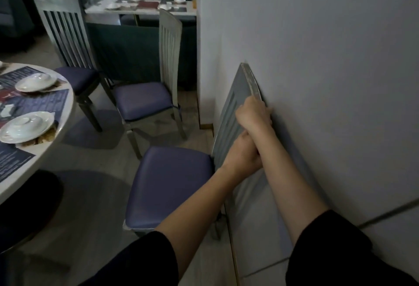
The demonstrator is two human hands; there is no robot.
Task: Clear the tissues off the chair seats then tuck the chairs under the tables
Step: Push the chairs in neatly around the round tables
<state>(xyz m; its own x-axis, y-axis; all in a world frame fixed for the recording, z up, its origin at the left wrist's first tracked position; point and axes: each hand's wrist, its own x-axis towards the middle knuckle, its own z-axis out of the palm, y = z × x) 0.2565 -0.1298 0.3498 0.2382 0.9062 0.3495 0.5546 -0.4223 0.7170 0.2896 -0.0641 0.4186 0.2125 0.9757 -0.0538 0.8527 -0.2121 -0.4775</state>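
Observation:
A grey slatted chair with a purple seat [167, 185] stands with its back against the white wall. My right hand [254, 113] grips the top rail of that chair's back [246, 81]. My left hand [243, 154] is closed on the back's edge just below the right hand. The seat is bare; no tissue shows on it. A round white table [65, 117] set with plates stands at the left, apart from the chair. Two more chairs with purple seats [141, 99] [77, 76] stand farther off, their seats bare too.
White plates and bowls [27, 126] and dark printed mats lie on the round table. A dark green booth divider [140, 54] stands behind the far chairs, with a laid table [140, 11] beyond. The white wall [317, 58] runs along the right. Open floor lies between chair and table.

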